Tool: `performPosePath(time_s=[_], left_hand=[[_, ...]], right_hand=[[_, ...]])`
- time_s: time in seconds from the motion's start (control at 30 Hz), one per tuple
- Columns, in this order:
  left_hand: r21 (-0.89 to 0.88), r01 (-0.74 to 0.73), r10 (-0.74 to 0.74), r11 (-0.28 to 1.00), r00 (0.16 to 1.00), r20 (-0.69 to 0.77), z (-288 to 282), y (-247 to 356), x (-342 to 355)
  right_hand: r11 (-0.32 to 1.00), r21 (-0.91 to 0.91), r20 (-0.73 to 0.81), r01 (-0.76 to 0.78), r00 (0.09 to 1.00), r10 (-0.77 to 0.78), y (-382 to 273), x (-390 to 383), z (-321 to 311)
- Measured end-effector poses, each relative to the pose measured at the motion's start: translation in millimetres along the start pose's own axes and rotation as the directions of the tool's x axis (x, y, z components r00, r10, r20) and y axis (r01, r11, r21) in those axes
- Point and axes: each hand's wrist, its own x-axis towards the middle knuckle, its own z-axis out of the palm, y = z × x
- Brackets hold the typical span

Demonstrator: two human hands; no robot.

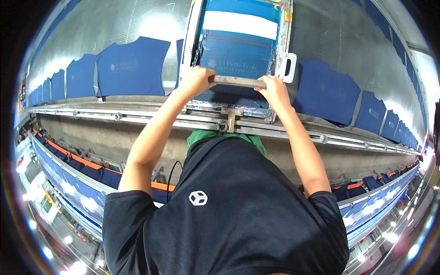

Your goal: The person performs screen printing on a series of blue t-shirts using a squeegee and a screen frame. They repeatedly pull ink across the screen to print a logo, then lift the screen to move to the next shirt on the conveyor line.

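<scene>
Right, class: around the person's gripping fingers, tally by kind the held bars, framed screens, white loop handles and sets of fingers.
Held bar: 1
Framed screen: 1
White loop handle: 1
Left fingers and right fingers: 2 sets
Total: 5

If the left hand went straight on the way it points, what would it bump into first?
The left hand already touches the bar. Beyond that, probably the blue screen, though depth is unclear.
</scene>
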Motion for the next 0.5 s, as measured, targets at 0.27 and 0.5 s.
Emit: performPosePath(time_s=[0.27,0.5], left_hand=[[0.122,-0.078,0.105,0.989,0.966,-0.237,-77.8,-20.5,118.7],[-0.027,-0.03,0.026,0.999,0.992,-0.12,-6.8,7.0,11.6]], right_hand=[[0.993,-0.119,-0.167,-0.015,0.986,-0.005,28.1,129.3,-50.4],[0.999,-0.033,-0.216,0.011,0.976,-0.018,5.4,3.2,12.9]])
